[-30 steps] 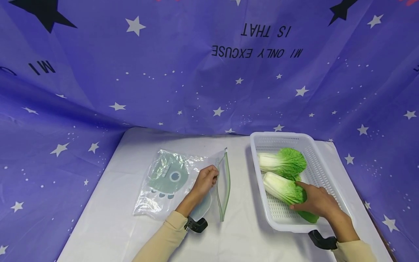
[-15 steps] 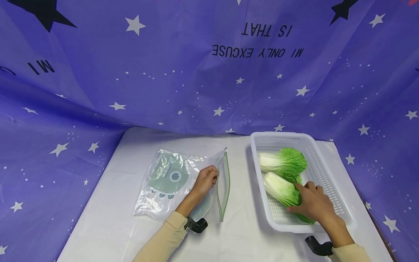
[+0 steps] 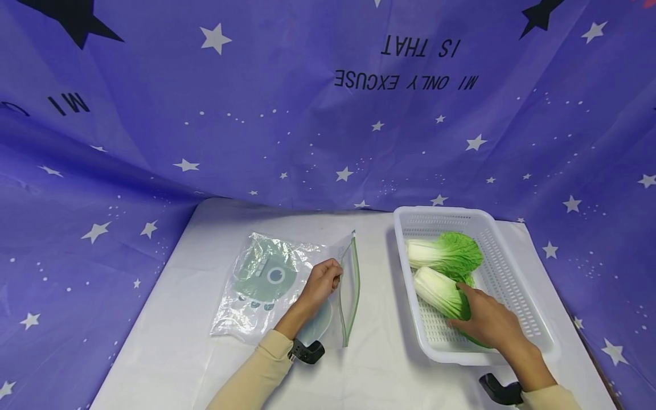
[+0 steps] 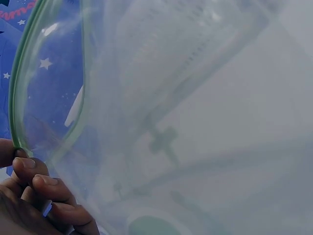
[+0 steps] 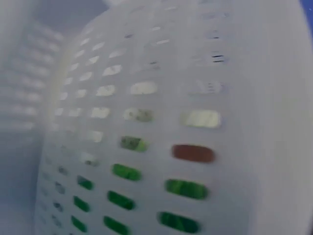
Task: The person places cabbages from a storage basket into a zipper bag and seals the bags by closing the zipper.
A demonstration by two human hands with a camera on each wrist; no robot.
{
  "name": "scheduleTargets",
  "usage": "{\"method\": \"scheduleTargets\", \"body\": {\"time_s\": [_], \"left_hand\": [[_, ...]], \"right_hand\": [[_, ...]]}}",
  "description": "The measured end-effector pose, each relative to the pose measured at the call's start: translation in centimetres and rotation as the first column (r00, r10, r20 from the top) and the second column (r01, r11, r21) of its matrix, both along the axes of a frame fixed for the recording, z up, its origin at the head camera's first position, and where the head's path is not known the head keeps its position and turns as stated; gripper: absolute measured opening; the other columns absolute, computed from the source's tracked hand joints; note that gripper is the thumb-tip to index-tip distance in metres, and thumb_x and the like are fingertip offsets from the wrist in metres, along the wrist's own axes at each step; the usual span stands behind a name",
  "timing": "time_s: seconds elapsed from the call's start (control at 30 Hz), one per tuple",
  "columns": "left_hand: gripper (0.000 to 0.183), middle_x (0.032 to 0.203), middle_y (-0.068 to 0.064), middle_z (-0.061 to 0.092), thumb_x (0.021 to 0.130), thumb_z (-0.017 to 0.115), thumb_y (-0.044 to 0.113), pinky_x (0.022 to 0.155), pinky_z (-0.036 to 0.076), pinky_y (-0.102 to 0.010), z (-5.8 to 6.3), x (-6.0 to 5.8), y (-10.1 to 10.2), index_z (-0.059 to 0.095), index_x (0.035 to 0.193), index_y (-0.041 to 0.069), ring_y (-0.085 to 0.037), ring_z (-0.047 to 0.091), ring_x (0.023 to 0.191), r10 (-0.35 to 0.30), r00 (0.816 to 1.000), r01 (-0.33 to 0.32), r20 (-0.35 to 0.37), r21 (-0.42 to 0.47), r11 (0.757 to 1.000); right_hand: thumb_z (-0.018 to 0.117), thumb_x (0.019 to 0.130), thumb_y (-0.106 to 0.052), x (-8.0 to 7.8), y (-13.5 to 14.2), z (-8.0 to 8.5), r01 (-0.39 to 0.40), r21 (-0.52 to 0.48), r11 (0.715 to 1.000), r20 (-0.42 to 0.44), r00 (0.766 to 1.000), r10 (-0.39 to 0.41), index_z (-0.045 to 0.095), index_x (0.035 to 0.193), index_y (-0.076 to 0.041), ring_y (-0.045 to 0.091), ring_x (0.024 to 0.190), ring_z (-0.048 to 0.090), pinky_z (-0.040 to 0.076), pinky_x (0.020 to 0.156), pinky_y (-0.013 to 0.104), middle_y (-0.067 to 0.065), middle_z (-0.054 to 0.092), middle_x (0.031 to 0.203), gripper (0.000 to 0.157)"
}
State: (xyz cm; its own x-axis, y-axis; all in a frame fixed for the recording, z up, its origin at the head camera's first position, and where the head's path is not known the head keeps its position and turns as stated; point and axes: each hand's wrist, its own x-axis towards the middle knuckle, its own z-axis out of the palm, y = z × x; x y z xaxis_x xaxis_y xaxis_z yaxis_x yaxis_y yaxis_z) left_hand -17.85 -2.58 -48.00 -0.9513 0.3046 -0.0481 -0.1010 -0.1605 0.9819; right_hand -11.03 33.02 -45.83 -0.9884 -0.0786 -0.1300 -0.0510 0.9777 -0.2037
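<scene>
My left hand (image 3: 322,282) pinches the open edge of a clear zip bag (image 3: 261,279) with a green dinosaur-like print. In the left wrist view, thumb and fingertips (image 4: 29,169) hold its green zip strip (image 4: 14,98), and the mouth gapes. Over in the white basket, my right hand (image 3: 489,319) grips the leafy end of the nearer napa cabbage (image 3: 435,289), thumb on the near side and fingers on the far side. A second napa cabbage (image 3: 446,250) lies behind it. The right wrist view is filled by the slotted basket wall (image 5: 274,147), which hides the hand.
The white plastic basket (image 3: 408,285) stands at the right of the white-covered table (image 3: 379,319). Its raised rim runs around both cabbages. A purple star-print cloth (image 3: 307,131) hangs behind and at both sides.
My right hand has shifted slightly left and settled around the leafy end of the nearer napa cabbage, its fingers drawing in. The left hand and zip bag stay where they were.
</scene>
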Motion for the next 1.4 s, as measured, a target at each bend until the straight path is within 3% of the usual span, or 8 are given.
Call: {"method": "scheduleTargets", "body": {"time_s": [0.1,0.37,0.5,0.67,0.83,1.0,1.2,1.4], "left_hand": [[0.020,0.061,-0.002,0.039,0.095,0.041,-0.004,0.051,0.029,-0.021,-0.1,-0.1,0.0,0.045,0.075,-0.004,-0.012,0.036,0.055,0.002,1.000,-0.002,0.006,0.004,1.000],[0.018,0.062,-0.003,0.039,0.094,0.042,-0.005,0.051,0.029,-0.021,0.0,0.0,0.0,0.046,0.076,-0.005,-0.013,0.037,0.056,0.001,1.000,-0.001,0.008,0.003,1.000],[0.018,0.063,-0.003,0.039,0.095,0.041,-0.005,0.051,0.029,-0.021,0.1,0.0,-0.1,0.045,0.077,-0.006,-0.013,0.036,0.056,-0.009,1.000,0.009,-0.006,-0.004,1.000],[0.018,0.063,-0.003,0.040,0.095,0.042,-0.004,0.051,0.029,-0.021,0.1,0.1,-0.3,0.046,0.077,-0.007,-0.014,0.036,0.056,-0.005,0.999,0.004,-0.033,-0.025,1.000],[0.020,0.063,-0.004,0.039,0.095,0.042,-0.003,0.052,0.030,-0.022,0.0,0.1,-0.4,0.045,0.076,-0.003,-0.014,0.036,0.056,-0.003,0.999,0.002,-0.040,-0.039,0.999],[0.019,0.064,-0.003,0.040,0.095,0.043,-0.003,0.052,0.031,-0.022,0.1,0.2,-0.3,0.046,0.077,-0.002,-0.012,0.037,0.056,-0.009,0.999,0.007,-0.033,-0.057,0.998],[0.019,0.063,-0.003,0.040,0.095,0.042,-0.003,0.052,0.031,-0.022,0.3,0.4,-0.2,0.046,0.077,-0.003,-0.011,0.037,0.055,-0.010,0.999,0.008,-0.044,-0.058,0.998],[0.018,0.064,-0.004,0.039,0.096,0.042,-0.003,0.052,0.031,-0.022,0.3,0.3,-0.1,0.045,0.078,-0.005,-0.012,0.037,0.056,-0.027,0.999,0.025,-0.039,-0.045,0.999]], "right_hand": [[0.088,0.065,-0.043,-0.1,-0.2,-0.4,0.002,0.020,1.000,-0.003,1.000,-0.002,0.041,0.140,0.008,0.052,0.103,0.057,0.048,0.069,0.062,0.035,0.054,0.126,0.103],[0.088,0.069,-0.026,0.5,0.0,-0.9,0.030,-0.002,1.000,-0.149,0.988,-0.030,0.054,0.131,0.004,0.047,0.080,0.064,0.048,0.054,0.056,0.030,0.065,0.105,0.077],[0.087,0.070,-0.026,0.8,0.3,0.8,0.034,-0.052,0.998,-0.198,0.979,-0.044,0.058,0.126,0.003,0.046,0.076,0.064,0.046,0.052,0.055,0.030,0.066,0.096,0.070],[0.086,0.071,-0.029,1.0,0.0,4.4,0.002,-0.078,0.997,-0.240,0.970,-0.021,0.058,0.127,0.000,0.044,0.073,0.063,0.043,0.050,0.054,0.030,0.066,0.094,0.068],[0.088,0.070,-0.031,1.1,-1.9,7.5,-0.075,-0.102,0.992,-0.333,0.942,0.037,0.060,0.126,-0.005,0.037,0.072,0.064,0.042,0.052,0.048,0.025,0.068,0.092,0.067],[0.089,0.068,-0.029,0.9,-5.3,9.3,-0.210,-0.162,0.964,-0.381,0.914,0.135,0.064,0.122,-0.003,0.029,0.074,0.065,0.045,0.059,0.045,0.019,0.070,0.091,0.065],[0.086,0.072,-0.028,0.3,-9.0,9.4,-0.310,-0.211,0.927,-0.341,0.912,0.228,0.067,0.121,-0.004,0.021,0.082,0.066,0.050,0.068,0.042,0.011,0.071,0.099,0.058],[0.086,0.070,-0.029,0.4,-11.4,9.1,-0.345,-0.126,0.930,-0.293,0.909,0.297,0.068,0.117,-0.005,0.015,0.076,0.064,0.050,0.065,0.040,0.004,0.071,0.093,0.056]]}}
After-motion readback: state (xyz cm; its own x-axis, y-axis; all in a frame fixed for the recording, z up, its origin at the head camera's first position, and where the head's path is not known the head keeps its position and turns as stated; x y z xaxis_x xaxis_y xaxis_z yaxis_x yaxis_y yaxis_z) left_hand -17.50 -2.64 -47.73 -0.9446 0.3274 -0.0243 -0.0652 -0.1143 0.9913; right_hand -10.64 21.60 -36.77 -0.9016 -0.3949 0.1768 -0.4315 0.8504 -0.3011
